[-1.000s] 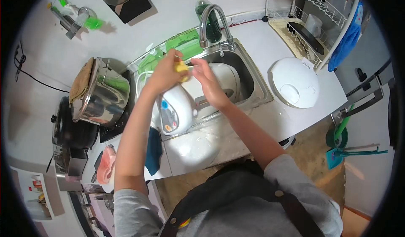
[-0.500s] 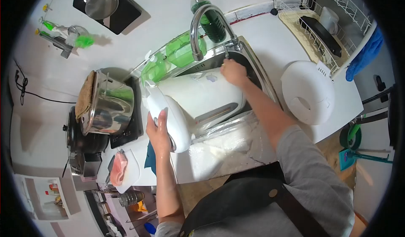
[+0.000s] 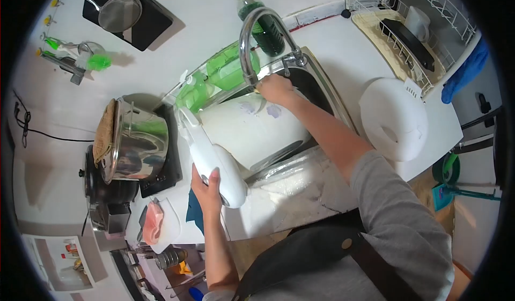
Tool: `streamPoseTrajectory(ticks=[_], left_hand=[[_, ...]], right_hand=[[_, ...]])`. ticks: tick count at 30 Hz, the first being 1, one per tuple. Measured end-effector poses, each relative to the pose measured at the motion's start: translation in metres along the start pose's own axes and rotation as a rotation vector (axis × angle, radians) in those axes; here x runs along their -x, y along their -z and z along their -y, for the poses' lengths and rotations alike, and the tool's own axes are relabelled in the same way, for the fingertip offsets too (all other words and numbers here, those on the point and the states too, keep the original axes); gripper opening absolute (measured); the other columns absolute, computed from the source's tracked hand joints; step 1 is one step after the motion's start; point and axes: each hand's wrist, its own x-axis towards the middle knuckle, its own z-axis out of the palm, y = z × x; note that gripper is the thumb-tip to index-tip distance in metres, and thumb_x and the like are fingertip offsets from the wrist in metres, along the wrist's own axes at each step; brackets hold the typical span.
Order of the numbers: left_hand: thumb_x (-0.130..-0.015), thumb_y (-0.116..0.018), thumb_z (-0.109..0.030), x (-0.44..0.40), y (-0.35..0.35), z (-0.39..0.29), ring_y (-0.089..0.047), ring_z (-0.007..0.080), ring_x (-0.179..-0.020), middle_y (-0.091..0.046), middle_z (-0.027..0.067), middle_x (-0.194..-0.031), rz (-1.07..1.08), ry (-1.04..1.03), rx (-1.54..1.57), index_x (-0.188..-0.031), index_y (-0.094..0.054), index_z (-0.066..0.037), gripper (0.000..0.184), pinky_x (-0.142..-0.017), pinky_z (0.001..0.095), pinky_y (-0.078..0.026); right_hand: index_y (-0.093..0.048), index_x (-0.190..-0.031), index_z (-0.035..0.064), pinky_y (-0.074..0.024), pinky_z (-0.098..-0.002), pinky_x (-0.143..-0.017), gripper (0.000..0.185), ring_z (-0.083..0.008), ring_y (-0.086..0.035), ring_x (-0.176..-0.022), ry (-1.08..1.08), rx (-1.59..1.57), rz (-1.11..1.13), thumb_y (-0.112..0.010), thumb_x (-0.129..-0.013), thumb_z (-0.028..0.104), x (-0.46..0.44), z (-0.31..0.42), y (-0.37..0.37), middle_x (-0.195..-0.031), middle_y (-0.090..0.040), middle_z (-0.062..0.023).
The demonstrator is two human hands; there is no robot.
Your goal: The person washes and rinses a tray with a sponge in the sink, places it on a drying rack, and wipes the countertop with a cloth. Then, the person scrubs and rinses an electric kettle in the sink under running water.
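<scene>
A large white electric air pot (image 3: 252, 132) with purple flower prints lies on its side in the steel sink (image 3: 335, 100). My left hand (image 3: 208, 191) grips its white head end (image 3: 222, 175), thumb on top and fingers underneath. Just below the curved spout of the chrome faucet (image 3: 247, 43), my right hand (image 3: 278, 92) is closed with its fingers curled by the pot's upper side. What those fingers hold, if anything, is hidden. The faucet's small lever (image 3: 287, 68) stands behind the right hand.
Green bottles (image 3: 225, 68) and a dish soap bottle (image 3: 267, 35) stand behind the sink. Left is a steel stockpot (image 3: 142, 140); right are a round white lid (image 3: 394, 121) and a wire dish rack (image 3: 424, 81). Wet plastic sheeting (image 3: 289, 194) covers the front counter.
My right hand has moved left from the faucet lever to beneath the spout. The pot has rolled, bringing more flower print into view and turning its grey panel down. My left hand keeps its hold.
</scene>
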Motion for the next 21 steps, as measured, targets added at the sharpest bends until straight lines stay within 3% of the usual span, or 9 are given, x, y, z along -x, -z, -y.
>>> streamPoseTrajectory(ticks=[1,3,6,8,10,13,15,18,21], left_hand=[[-0.08,-0.063,-0.033,0.004,0.001,0.001,-0.053,0.0194,-0.09,-0.058,0.0132,-0.096,0.013,0.044,0.016,-0.118,-0.047,0.005,0.056,-0.082,0.0316,-0.042],[-0.08,-0.064,-0.034,0.01,-0.001,-0.001,-0.053,0.0202,-0.09,-0.058,0.0137,-0.097,0.006,0.022,-0.012,-0.119,-0.047,0.005,0.058,-0.082,0.0325,-0.043],[-0.079,-0.066,-0.037,0.013,0.002,0.001,-0.053,0.0215,-0.091,-0.058,0.0145,-0.099,0.005,0.042,-0.017,-0.12,-0.047,0.005,0.061,-0.083,0.0338,-0.042],[-0.079,-0.066,-0.036,0.011,0.003,-0.002,-0.053,0.0218,-0.092,-0.058,0.0147,-0.098,0.032,0.059,0.01,-0.12,-0.047,0.005,0.061,-0.084,0.0342,-0.042],[-0.084,-0.06,-0.025,0.011,0.003,-0.018,-0.052,0.0186,-0.091,-0.055,0.012,-0.099,-0.025,0.026,-0.047,-0.121,-0.048,0.002,0.047,-0.081,0.0303,-0.042],[-0.089,-0.051,-0.012,0.0,0.005,-0.03,-0.049,0.0138,-0.089,-0.052,0.0077,-0.099,-0.23,-0.052,0.061,-0.121,-0.051,-0.004,0.033,-0.079,0.0258,-0.042],[-0.089,-0.05,-0.012,-0.015,0.011,-0.051,-0.05,0.0135,-0.089,-0.052,0.0073,-0.098,-0.129,-0.14,-0.099,-0.118,-0.053,-0.003,0.03,-0.077,0.0263,-0.043],[-0.089,-0.051,-0.013,-0.046,-0.014,-0.08,-0.051,0.0131,-0.086,-0.053,0.0065,-0.095,0.153,-0.253,-0.027,-0.111,-0.056,-0.002,0.026,-0.073,0.0263,-0.044],[-0.088,-0.055,-0.016,-0.077,-0.067,-0.098,-0.053,0.0117,-0.077,-0.056,0.0044,-0.087,0.448,0.017,0.162,-0.104,-0.059,-0.002,0.021,-0.07,0.0255,-0.046]], right_hand=[[-0.065,-0.092,0.0043,-0.0497,-0.0395,-0.077,0.033,-0.0345,-0.062,-0.091,-0.047,-0.076,-0.029,-0.053,-0.08,0.033,-0.001,0.007,0.001,-0.094,-0.064,-0.0196],[-0.061,-0.095,-0.0023,-0.045,-0.0445,-0.082,0.056,-0.0427,-0.059,-0.09,0.33,-0.339,-0.227,-0.039,-0.091,0.049,-0.025,0.023,-0.006,-0.093,-0.063,-0.0241],[-0.058,-0.092,-0.0025,-0.0439,-0.0452,-0.075,0.059,-0.0408,-0.058,-0.081,0.253,-0.812,-0.208,-0.037,-0.091,0.052,-0.058,0.065,0.003,-0.082,-0.062,-0.0201],[-0.059,-0.089,-0.0017,-0.0439,-0.0446,-0.072,0.055,-0.0392,-0.057,-0.076,0.366,-0.759,-0.229,-0.039,-0.092,0.049,-0.062,0.071,0.015,-0.075,-0.061,-0.0174],[-0.061,-0.087,0.0004,-0.045,-0.0429,-0.07,0.041,-0.0381,-0.058,-0.076,0.204,-0.778,-0.167,-0.044,-0.091,0.037,-0.046,0.048,0.027,-0.073,-0.061,-0.017],[-0.061,-0.082,0.001,-0.0463,-0.0461,-0.069,0.025,-0.0391,-0.061,-0.081,-0.183,-0.48,-0.704,-0.053,-0.084,0.025,-0.038,-0.033,-0.013,-0.083,-0.064,-0.0192],[-0.061,-0.092,0.0024,-0.0483,-0.047,-0.076,0.026,-0.0393,-0.061,-0.089,-0.621,-0.469,-0.659,-0.055,-0.082,0.026,-0.047,-0.081,-0.036,-0.092,-0.064,-0.02],[-0.059,-0.098,0.0005,-0.0463,-0.0481,-0.084,0.033,-0.0403,-0.057,-0.102,-0.207,-0.148,-0.275,-0.049,-0.087,0.03,-0.076,-0.132,-0.064,-0.103,-0.061,-0.0212],[-0.06,-0.091,0.0016,-0.046,-0.0408,-0.083,0.041,-0.0289,-0.06,-0.095,-0.32,-0.909,-0.208,-0.038,-0.092,0.036,-0.057,-0.108,-0.031,-0.099,-0.064,-0.0121]])
